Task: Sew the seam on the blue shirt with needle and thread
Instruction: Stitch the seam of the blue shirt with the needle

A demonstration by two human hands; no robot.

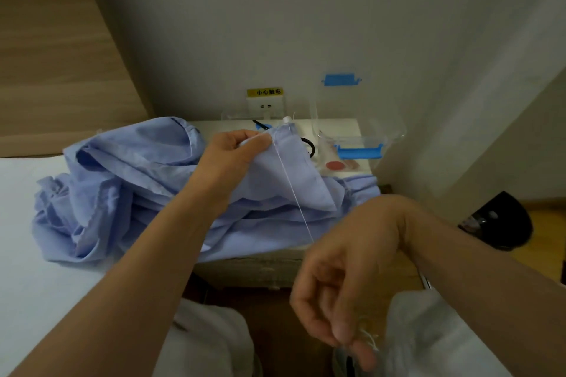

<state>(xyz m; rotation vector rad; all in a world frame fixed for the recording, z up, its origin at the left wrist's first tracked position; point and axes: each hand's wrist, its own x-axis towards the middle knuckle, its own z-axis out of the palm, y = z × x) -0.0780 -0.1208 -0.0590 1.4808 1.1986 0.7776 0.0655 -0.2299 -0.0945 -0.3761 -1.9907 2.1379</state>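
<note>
Our left hand [239, 148] pinches the raised edge of the crumpled light-blue cotton shirt [122, 193], which lies on the small white table [214, 125]. Our right hand [346, 281] grips the thin white thread [294, 193], now taut; a harder pull could pucker the seam.

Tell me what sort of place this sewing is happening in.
Likely a bedroom or dorm room: a white-sheeted bed next to a small bedside cabinet, a wooden panel on the wall behind the bed, and a wall socket just above the cabinet.

Blurred right hand [346, 278], needle indiscernible.
</note>
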